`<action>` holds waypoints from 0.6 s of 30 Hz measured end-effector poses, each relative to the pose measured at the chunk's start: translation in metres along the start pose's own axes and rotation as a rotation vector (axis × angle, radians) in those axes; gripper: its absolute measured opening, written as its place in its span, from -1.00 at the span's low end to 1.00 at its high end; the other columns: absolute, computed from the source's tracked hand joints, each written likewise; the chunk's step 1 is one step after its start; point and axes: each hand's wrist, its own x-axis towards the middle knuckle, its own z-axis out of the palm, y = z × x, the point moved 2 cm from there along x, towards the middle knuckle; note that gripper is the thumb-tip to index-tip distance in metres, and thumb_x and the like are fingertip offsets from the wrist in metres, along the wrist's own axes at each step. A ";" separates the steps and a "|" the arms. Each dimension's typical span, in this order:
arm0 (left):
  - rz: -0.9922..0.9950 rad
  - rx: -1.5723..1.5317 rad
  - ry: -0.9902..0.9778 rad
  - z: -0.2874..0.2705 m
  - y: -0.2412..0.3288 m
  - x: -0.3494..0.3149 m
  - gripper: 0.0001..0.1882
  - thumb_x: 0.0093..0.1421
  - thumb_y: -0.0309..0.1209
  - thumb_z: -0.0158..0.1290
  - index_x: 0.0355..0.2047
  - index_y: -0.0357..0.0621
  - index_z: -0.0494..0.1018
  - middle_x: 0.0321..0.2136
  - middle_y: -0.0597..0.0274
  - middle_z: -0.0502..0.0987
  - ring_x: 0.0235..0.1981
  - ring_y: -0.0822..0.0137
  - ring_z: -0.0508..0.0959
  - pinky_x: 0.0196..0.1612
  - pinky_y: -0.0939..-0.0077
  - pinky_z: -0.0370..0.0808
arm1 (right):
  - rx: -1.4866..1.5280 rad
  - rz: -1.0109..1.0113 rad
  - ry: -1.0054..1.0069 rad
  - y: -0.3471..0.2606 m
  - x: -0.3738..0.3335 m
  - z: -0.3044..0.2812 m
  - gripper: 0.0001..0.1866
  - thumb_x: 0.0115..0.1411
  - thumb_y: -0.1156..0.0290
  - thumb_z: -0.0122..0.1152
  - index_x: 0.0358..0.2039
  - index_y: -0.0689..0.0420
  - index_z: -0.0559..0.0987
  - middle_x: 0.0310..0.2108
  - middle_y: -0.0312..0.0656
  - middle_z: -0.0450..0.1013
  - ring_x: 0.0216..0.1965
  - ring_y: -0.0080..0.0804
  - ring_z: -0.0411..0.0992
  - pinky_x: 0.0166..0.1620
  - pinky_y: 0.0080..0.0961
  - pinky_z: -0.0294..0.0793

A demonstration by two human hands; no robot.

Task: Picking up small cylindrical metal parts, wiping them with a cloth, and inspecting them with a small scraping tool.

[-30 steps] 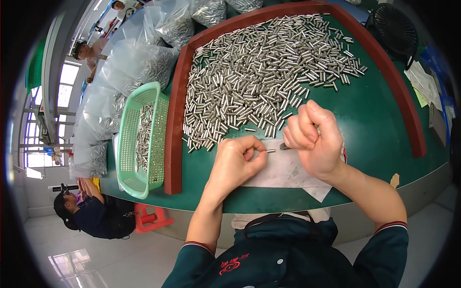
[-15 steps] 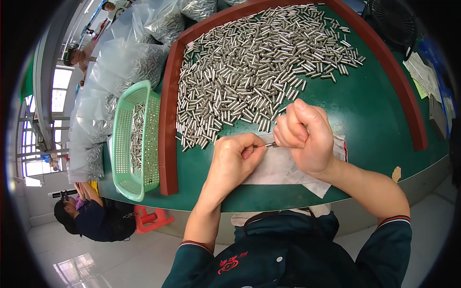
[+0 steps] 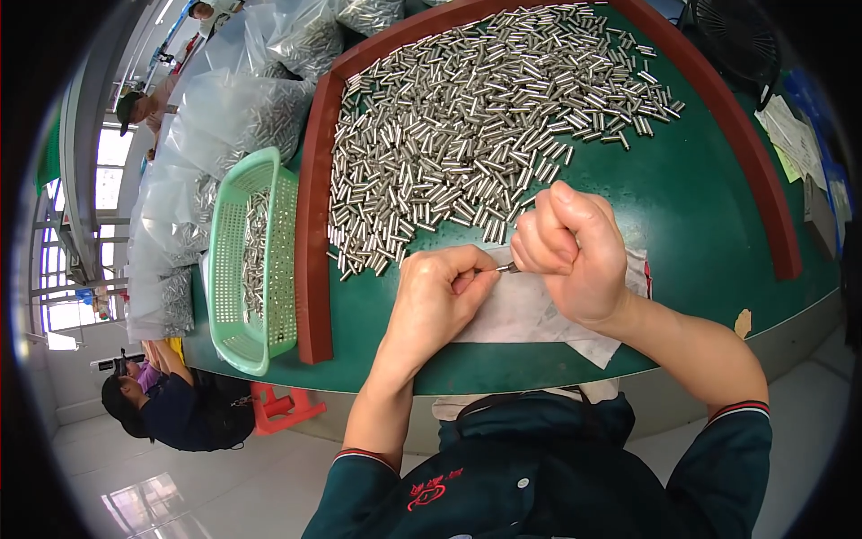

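Observation:
My left hand (image 3: 440, 292) is closed in a pinch, thumb against forefinger, above a stained pale cloth (image 3: 521, 314). Facing it, my right hand (image 3: 575, 256) is curled into a fist with the thumb side up. A thin dark metal piece (image 3: 508, 268) bridges the short gap between them; its ends disappear into the fingers, so I cannot tell whether it is one part or two. Just beyond both hands spreads a big heap of short silvery metal pins (image 3: 467, 126) on the green tabletop (image 3: 673, 207).
Dark red rails (image 3: 316, 225) border the heap at left, back and right. Left of them stands a green plastic basket (image 3: 242, 341) holding more pins. Clear bags (image 3: 238, 117) of metal parts line the far left. A black fan (image 3: 736, 40) and papers (image 3: 790, 135) sit at right.
Both hands stay nearly in place, still closed around the thin metal piece. The view has shifted very slightly. The pins and basket look unchanged.

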 end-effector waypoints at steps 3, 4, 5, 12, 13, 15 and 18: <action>0.017 0.000 0.002 0.000 0.000 0.000 -0.95 -0.11 -0.60 0.10 -0.59 -0.29 0.43 -0.82 0.40 0.19 -0.75 0.60 0.12 -0.69 0.67 0.09 | 0.006 0.008 0.000 0.000 0.000 0.000 -0.53 0.20 0.25 -0.33 -0.86 0.02 0.04 -0.91 -0.41 -0.06 -0.82 -0.62 -0.18 -0.69 -0.61 -0.14; 0.010 0.000 0.001 0.000 -0.001 0.000 -0.94 -0.11 -0.60 0.10 -0.59 -0.30 0.43 -0.82 0.40 0.19 -0.75 0.60 0.12 -0.69 0.67 0.10 | 0.011 0.010 0.001 0.000 0.000 0.000 -0.53 0.20 0.25 -0.33 -0.86 0.02 0.04 -0.91 -0.41 -0.06 -0.82 -0.62 -0.18 -0.69 -0.61 -0.14; 0.002 -0.001 0.001 0.000 -0.001 0.000 -0.94 -0.11 -0.60 0.10 -0.59 -0.30 0.43 -0.82 0.40 0.20 -0.75 0.60 0.12 -0.69 0.67 0.10 | 0.011 0.012 0.002 0.001 0.000 0.000 -0.53 0.20 0.25 -0.33 -0.86 0.02 0.04 -0.91 -0.41 -0.06 -0.82 -0.62 -0.18 -0.69 -0.61 -0.14; -0.001 -0.005 -0.001 -0.002 0.002 0.002 -0.95 -0.15 -0.58 0.07 -0.62 -0.27 0.42 -0.81 0.16 0.31 -0.79 0.35 0.30 -0.67 0.52 0.25 | -0.072 -0.010 -0.010 0.003 -0.005 0.004 -0.55 0.19 0.28 -0.32 -0.85 0.03 0.05 -0.89 -0.41 -0.06 -0.79 -0.62 -0.15 -0.67 -0.63 -0.11; 0.019 0.011 -0.007 -0.002 0.002 0.002 -0.95 -0.15 -0.58 0.07 -0.62 -0.27 0.42 -0.80 0.15 0.32 -0.79 0.34 0.31 -0.66 0.51 0.26 | -0.108 -0.027 -0.024 0.003 -0.006 0.005 -0.55 0.18 0.29 -0.31 -0.85 0.03 0.05 -0.88 -0.41 -0.06 -0.78 -0.62 -0.13 -0.66 -0.63 -0.10; 0.037 0.029 -0.013 -0.003 0.004 0.003 -0.96 -0.14 -0.58 0.06 -0.62 -0.28 0.42 -0.79 0.14 0.33 -0.79 0.33 0.32 -0.66 0.51 0.27 | -0.110 -0.024 -0.028 0.003 -0.007 0.007 -0.56 0.18 0.30 -0.30 -0.85 0.04 0.05 -0.87 -0.41 -0.06 -0.78 -0.62 -0.12 -0.65 -0.64 -0.09; 0.027 0.034 -0.016 -0.004 0.007 0.002 -0.96 -0.14 -0.58 0.06 -0.62 -0.28 0.41 -0.80 0.14 0.32 -0.79 0.31 0.31 -0.66 0.50 0.27 | -0.121 -0.036 -0.033 0.003 -0.008 0.010 -0.57 0.18 0.31 -0.29 -0.84 0.05 0.06 -0.86 -0.41 -0.05 -0.77 -0.63 -0.10 -0.63 -0.64 -0.08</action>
